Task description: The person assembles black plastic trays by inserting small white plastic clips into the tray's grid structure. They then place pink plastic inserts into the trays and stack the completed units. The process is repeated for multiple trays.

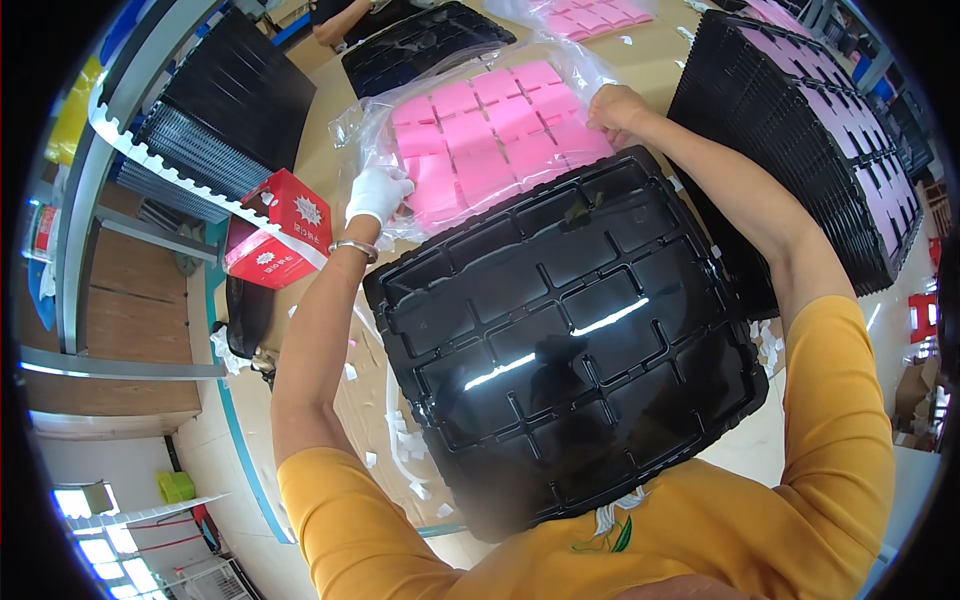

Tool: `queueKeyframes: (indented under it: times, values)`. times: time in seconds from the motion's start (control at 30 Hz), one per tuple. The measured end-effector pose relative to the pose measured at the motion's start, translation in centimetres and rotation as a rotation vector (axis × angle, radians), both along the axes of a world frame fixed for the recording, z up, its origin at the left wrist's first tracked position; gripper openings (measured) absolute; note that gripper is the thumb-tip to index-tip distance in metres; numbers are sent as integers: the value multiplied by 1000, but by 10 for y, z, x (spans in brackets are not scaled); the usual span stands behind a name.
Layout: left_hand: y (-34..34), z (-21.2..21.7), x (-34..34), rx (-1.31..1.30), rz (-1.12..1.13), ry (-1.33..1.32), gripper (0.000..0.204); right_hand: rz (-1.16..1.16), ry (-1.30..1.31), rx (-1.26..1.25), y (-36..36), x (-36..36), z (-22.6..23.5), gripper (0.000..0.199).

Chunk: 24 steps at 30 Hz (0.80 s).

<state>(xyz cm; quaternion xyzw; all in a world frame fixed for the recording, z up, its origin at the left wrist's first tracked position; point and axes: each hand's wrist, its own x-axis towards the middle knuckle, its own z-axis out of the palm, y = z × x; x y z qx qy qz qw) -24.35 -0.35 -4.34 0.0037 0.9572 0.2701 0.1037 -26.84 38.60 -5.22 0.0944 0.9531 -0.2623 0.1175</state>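
A slotted pink foam sheet (pixel 490 130), cut into blocks, lies on a clear plastic bag (pixel 368 132) across the table from me. My left hand (pixel 380 193), in a white glove, pinches the bag at the sheet's near left corner. At the right side my bare right hand (pixel 617 112) is closed on the bag's edge beside the foam. Between my arms a glossy black plastic tray (pixel 560 350) with moulded ridges rests tilted against my body, its far edge up against the foam. Some of my fingertips are hidden.
Tall stacks of black trays stand at the left (pixel 235 95) and right (pixel 800 130), the right one with pink foam in it. A red box (pixel 290 220) sits by my left forearm. Behind lie another black tray (pixel 425 45) and a co-worker's arm (pixel 343 24). White scraps litter the table.
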Motion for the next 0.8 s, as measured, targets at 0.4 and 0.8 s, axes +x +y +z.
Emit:
queueKeyframes:
  times: [0.4, 0.8]
  values:
    - [0, 12, -2, 192, 214, 98, 32, -319, 138, -688, -17, 1, 31, 20]
    - [24, 30, 18, -48, -243, 475, 80, -497, 219, -1764, -55, -34, 54, 16]
